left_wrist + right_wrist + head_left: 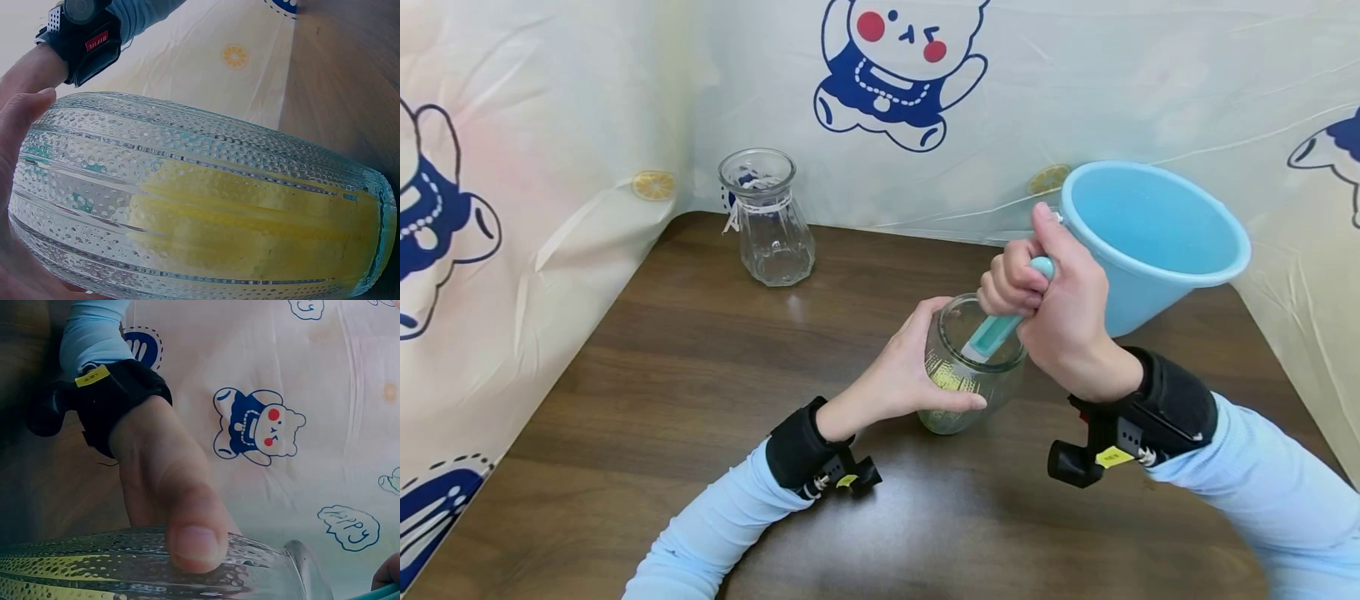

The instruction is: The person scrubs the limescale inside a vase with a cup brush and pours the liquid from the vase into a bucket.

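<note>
My left hand [910, 375] grips the side of a clear glass vase [946, 421] with a dotted, ribbed wall, thumb on the near side. The vase stands on the table. My right hand [1060, 300] has its fingers wrapped round the teal handle [992, 333] of a sponge brush, thumb uppermost, above the vase mouth. Slanting down, the brush enters the vase; its yellow head [244, 231] shows blurred through the glass in the left wrist view. In the right wrist view, the left thumb presses on the glass and only a bit of the right hand shows at the corner.
Behind my right hand stands a light blue bucket [1150, 300]. Another clear glass vase [775, 242], with white string round its neck, stands at the back left. The brown wooden table [700, 375] is bordered by a printed curtain [737, 100].
</note>
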`<control>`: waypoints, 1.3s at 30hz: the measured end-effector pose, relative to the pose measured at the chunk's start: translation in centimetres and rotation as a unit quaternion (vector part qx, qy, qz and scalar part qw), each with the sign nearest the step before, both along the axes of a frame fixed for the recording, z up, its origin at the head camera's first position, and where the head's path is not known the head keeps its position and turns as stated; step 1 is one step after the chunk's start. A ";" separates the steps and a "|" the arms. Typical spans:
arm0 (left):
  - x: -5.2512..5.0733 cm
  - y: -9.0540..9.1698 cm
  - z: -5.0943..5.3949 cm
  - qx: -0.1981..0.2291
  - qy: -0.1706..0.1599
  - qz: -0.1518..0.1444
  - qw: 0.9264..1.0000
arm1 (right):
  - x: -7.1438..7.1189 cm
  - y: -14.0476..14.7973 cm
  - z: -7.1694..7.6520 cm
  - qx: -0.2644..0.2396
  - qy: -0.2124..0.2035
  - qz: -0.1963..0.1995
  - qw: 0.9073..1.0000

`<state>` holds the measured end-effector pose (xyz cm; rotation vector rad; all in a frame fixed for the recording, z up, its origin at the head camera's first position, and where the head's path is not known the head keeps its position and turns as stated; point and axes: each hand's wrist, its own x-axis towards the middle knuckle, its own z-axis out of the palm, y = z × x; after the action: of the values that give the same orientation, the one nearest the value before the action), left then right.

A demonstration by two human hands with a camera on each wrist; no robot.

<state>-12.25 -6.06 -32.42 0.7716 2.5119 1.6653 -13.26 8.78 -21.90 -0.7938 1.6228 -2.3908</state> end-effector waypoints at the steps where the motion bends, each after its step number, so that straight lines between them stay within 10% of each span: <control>1: 0.0 0.0 0.0 0.001 0.001 0.000 1.000 | 0.0 -0.1 0.0 0.005 0.005 0.000 1.000; 14: 0.0 0.1 0.0 -0.002 0.001 -0.003 1.000 | 0.2 -0.9 0.3 0.041 0.054 0.012 0.998; 28: 0.0 0.0 -0.1 0.003 0.003 0.003 1.000 | 0.3 5.6 5.5 -0.227 0.048 0.007 0.973; 39: 0.0 0.0 -0.2 0.000 0.001 0.001 1.000 | 0.6 3.4 3.1 -0.199 0.084 0.011 0.976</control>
<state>-12.29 -6.09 -32.60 0.7715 2.5140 1.6663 -12.66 12.20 -18.76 -1.0980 1.1838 -2.7384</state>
